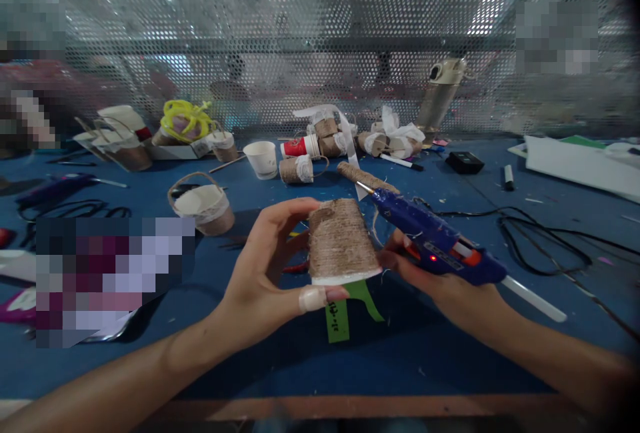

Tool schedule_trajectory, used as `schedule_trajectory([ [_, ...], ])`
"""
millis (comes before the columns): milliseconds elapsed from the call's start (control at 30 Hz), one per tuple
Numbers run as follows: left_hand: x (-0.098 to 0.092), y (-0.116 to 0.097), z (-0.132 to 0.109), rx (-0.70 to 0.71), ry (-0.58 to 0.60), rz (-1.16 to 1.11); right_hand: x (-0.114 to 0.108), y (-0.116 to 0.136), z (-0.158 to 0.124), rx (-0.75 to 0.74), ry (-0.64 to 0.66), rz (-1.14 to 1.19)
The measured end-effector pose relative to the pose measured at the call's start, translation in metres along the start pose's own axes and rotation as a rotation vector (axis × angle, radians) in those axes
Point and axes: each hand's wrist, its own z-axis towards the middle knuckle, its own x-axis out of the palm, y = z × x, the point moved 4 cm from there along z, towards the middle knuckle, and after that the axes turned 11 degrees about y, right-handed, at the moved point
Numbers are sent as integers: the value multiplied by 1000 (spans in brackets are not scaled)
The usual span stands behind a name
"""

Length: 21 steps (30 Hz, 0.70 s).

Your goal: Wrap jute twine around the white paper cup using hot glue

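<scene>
In the middle of the head view, a paper cup [343,239] wrapped in brown twine is tilted bottom-up, its white rim facing down toward me. My left hand [273,263] grips it from the left, thumb at the rim and fingers at the far end; the thumb wears a bandage. My right hand [425,276] is closed round a blue hot glue gun [425,226] with a lit red light and a white glue stick out of its back. The gun's nozzle points up-left, beyond the cup's right side. A green paper strip [337,323] with writing lies below the cup.
A twine basket [203,209] stands left. Behind are a white cup [261,159], red cups [300,146], a twine roll [367,177] and several small baskets. Black cables [535,239] loop at right. A second glue gun [55,189] lies far left. A perforated metal screen [310,39] borders the back.
</scene>
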Motion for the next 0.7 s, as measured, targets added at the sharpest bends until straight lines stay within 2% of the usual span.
schedule_trajectory([
  [200, 1, 1, -2, 2, 29, 108, 2, -6, 2, 39, 61, -40],
  [300, 0, 5, -2, -57, 59, 126, 1, -6, 5, 29, 60, -49],
  [433, 2, 8, -1, -158, 149, 114, -3, -6, 8, -18, -5, -17],
  [533, 6, 5, 0, -129, 213, 137, -1, -10, 8, -14, 8, 54],
  [700, 10, 2, 3, -132, 295, 189, 5, -18, 5, 80, 57, 157],
])
